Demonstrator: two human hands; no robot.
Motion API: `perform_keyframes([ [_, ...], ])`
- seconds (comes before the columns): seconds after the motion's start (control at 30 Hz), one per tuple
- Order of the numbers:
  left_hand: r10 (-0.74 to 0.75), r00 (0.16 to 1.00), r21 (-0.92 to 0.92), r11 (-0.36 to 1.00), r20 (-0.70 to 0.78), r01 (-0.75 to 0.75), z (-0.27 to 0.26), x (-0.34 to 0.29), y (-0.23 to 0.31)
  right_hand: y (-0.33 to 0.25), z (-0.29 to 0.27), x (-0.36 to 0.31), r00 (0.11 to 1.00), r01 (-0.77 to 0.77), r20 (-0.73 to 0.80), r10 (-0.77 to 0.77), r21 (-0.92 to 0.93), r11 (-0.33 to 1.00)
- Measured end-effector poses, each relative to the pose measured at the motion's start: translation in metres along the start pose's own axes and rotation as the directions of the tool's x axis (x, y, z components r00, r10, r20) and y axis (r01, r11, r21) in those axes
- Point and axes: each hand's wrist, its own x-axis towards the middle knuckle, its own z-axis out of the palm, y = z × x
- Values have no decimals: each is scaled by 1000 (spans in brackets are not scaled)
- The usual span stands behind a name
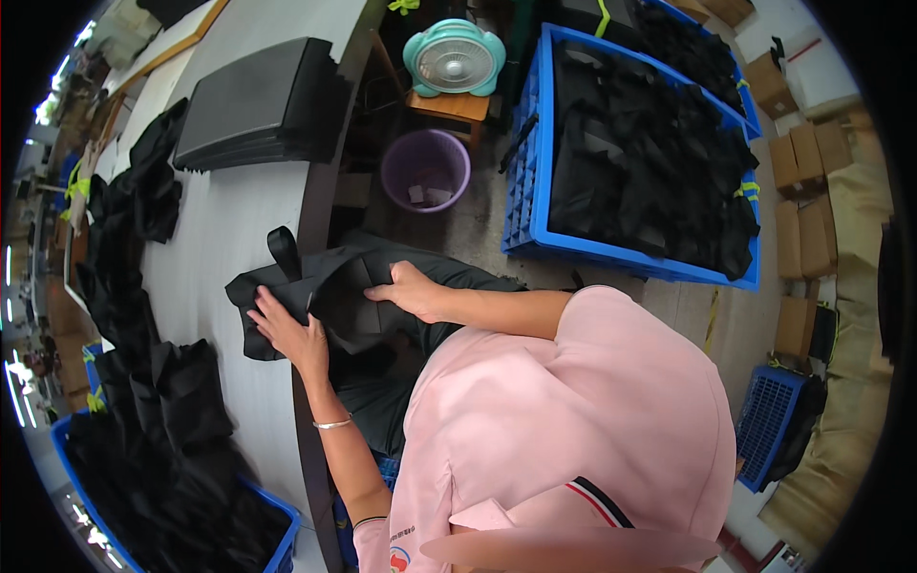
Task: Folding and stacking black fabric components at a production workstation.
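Left hand (287, 334) presses flat, fingers spread, on a black bag (320, 296) at the table (229, 229) edge, right hand (409, 289) clamped on it; best smoothed flat, edges squared

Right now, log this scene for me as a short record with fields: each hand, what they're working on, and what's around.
left hand: flat on a black fabric piece at the table edge, fingers spread
right hand: pressing the same piece from the far side
grip: whether either hand pinches the cloth cannot be told
on the table: black stacked trays, loose black fabric heap
on the floor: blue crate of black fabric, purple bin, teal fan on a wooden stool
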Motion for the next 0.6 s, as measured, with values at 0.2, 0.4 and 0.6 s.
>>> perform_keyframes([
  [0.2, -385, 892, -627, 762, -238, 162, -23, 2, -13, -27, -85, -37, 947, -164, -296, 123, -118, 979],
  [0.4, -332, 903, -522, 839, -272, 151, -12, -17, -92, 3, -284, -139, 643, 241, -712, 280, 536, 809],
  [0.6, -182, 923, -280, 956, -340, 85, -11, -11, -71, -6, -466, -316, 283, 811, -957, -65, 203, 549],
])
